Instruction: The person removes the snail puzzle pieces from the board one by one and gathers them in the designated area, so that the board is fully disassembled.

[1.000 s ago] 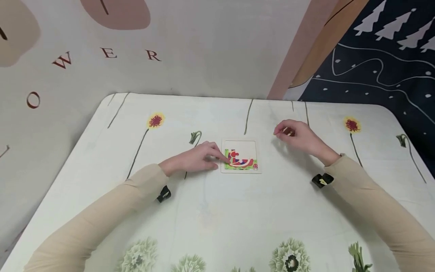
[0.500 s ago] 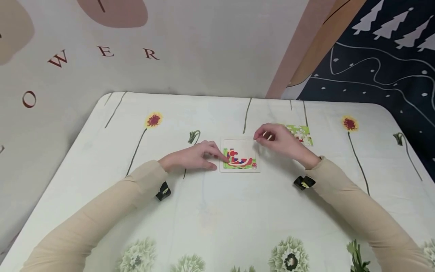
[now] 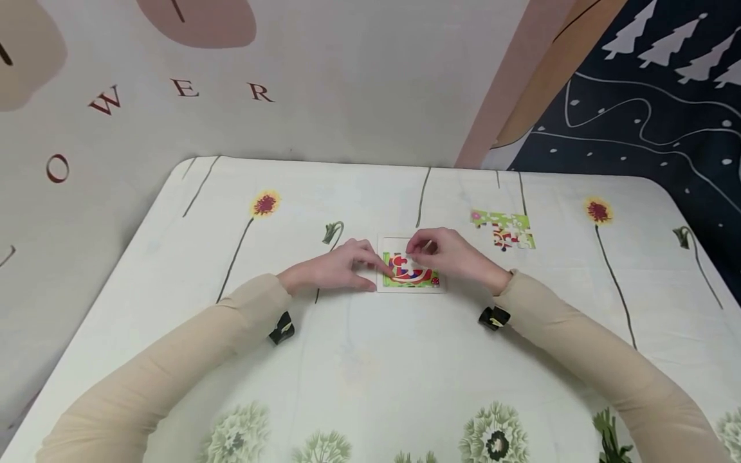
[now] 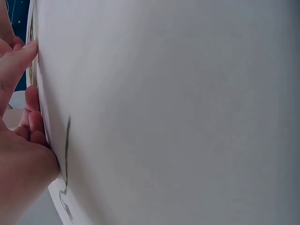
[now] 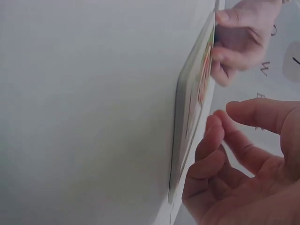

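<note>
A square jigsaw puzzle board (image 3: pixel 441 288) lies flat on the table, its lower part filled with red, green and purple picture pieces and its upper part bare. At its left side, my left hand (image 3: pixel 338 267) presses the picture with an outstretched index finger; the thumb rests near the board's edge. My right hand (image 3: pixel 446 254) is over the upper right of the board, thumb and fingertips pinched together on what seems a small puzzle piece, mostly hidden by the fingers. In the right wrist view, the right hand (image 5: pixel 243 154) hovers close above the thin board (image 5: pixel 187 112).
Several loose puzzle pieces (image 3: pixel 509 228), green with some red, lie together to the right and behind the board. The table (image 3: pixel 347 360) wears a white cloth printed with flowers. Behind its far edge stands a pale backdrop (image 3: pixel 359 96) with letters.
My right hand has moved left from over the loose pieces to above the board, leaving those pieces in sight. My left hand stays on the board.
</note>
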{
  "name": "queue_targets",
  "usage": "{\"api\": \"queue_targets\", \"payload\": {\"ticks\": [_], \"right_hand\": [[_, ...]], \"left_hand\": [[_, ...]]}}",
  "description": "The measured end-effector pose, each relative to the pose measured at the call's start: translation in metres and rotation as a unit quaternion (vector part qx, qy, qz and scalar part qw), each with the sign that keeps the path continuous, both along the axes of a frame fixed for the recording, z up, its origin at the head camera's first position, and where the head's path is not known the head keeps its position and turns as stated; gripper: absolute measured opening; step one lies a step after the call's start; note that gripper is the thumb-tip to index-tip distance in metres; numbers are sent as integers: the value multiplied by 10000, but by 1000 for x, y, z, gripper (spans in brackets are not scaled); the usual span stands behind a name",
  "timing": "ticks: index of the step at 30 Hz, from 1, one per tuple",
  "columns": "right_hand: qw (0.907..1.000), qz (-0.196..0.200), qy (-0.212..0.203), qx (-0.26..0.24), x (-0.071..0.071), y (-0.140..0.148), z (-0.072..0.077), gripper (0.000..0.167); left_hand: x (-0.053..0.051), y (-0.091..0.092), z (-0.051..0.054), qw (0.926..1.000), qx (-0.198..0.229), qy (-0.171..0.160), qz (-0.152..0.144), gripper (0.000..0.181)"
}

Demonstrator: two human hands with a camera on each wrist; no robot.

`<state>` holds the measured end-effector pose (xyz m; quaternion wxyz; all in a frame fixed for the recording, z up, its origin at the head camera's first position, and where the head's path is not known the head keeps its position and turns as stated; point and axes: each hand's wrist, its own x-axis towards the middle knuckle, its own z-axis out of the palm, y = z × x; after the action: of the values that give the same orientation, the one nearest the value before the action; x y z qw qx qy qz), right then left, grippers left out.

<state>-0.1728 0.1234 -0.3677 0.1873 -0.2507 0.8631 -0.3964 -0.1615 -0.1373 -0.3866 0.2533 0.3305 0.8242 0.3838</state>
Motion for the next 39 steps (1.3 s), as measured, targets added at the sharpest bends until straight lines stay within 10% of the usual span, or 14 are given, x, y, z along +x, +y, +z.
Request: {"api": "queue_targets", "payload": {"ticks": [15, 39], "right_hand": [[9983, 84, -295, 502, 1, -15, 1, 25], [9960, -19, -784, -425, -3, -10, 1, 14]], "left_hand": [[1, 4, -1, 9997, 121, 25, 206, 29], [3, 7, 1, 9997, 5, -73, 252, 30]]}}
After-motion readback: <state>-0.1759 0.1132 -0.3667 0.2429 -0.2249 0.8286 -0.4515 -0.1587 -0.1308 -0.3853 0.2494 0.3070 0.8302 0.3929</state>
